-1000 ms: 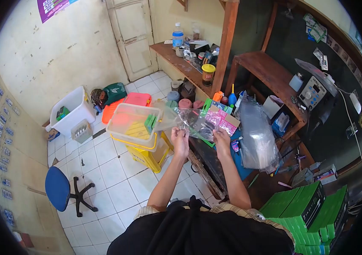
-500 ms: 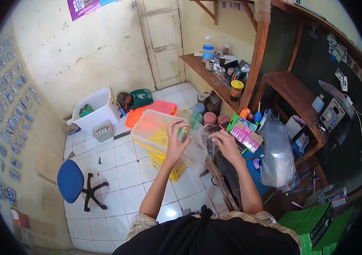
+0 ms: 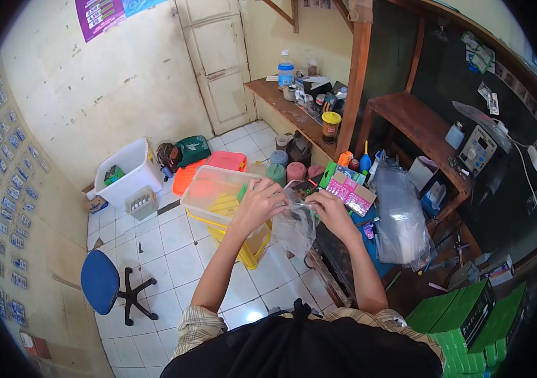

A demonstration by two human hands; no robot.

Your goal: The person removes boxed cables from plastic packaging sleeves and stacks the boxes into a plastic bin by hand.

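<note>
A thin clear plastic bag (image 3: 293, 230) hangs between my two hands, its upper edge at my fingertips. My left hand (image 3: 259, 206) is closed, with its fingertips pinching the left side of the bag's top. A small green item (image 3: 242, 192) shows beside the left palm; its kind is hard to make out, and it seems to be held in that hand. My right hand (image 3: 330, 214) pinches the bag's other top edge. Just behind and left of my hands stands a translucent lidded box (image 3: 208, 183) on a yellow container (image 3: 249, 252).
The cluttered workbench on the right holds a pink and green package (image 3: 351, 192), a stack of clear plastic bags (image 3: 400, 217) and a blue mat. Green boxes (image 3: 457, 312) are stacked at lower right. A blue swivel chair (image 3: 100, 282) and a white bin (image 3: 123, 170) stand on the tiled floor.
My left hand has turned and moved its fingertips to the bag's top, closer to the right hand. The green item has shifted to the palm side. The whole view has swung slightly right.
</note>
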